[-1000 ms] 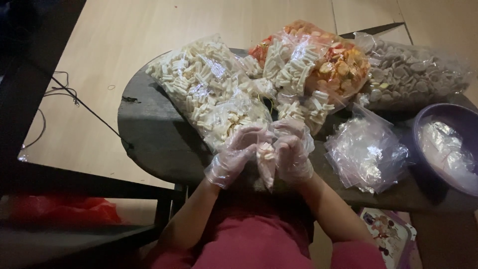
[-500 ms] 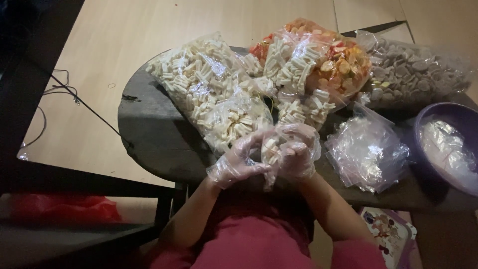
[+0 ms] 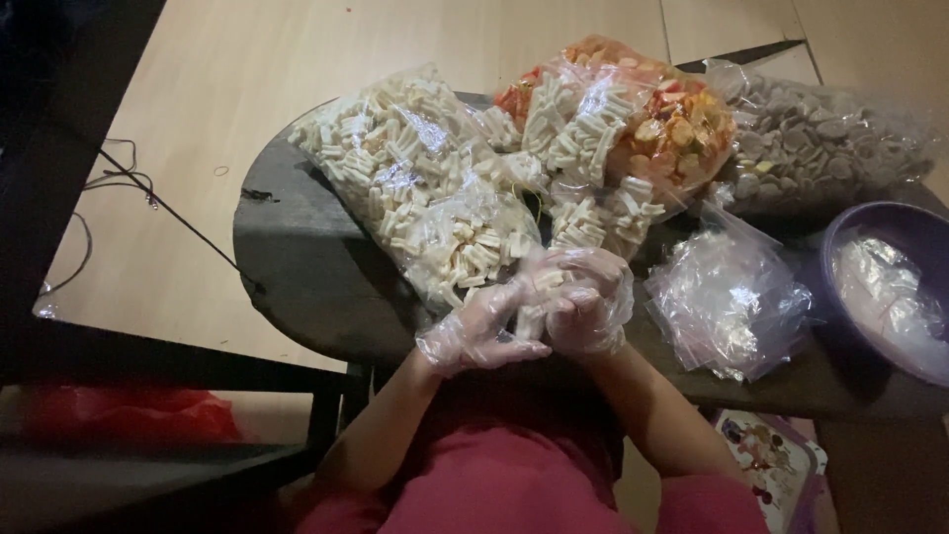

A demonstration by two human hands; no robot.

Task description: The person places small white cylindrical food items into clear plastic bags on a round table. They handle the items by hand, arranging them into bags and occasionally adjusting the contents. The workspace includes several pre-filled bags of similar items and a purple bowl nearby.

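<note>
Cracker sticks (image 3: 532, 318) clenched between my gloved left hand (image 3: 474, 331) and right hand (image 3: 588, 311); I'd keep grip gentle, over the table (image 3: 316, 267).

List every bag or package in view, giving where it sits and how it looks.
Clear bag of white sticks: table's left, long.
Bag of orange crackers: back centre, rounded.
Bag of grey-brown discs: back right.
Pile of empty clear bags: right of the gloved hands.
Colourful printed packet: below the table edge.
</note>
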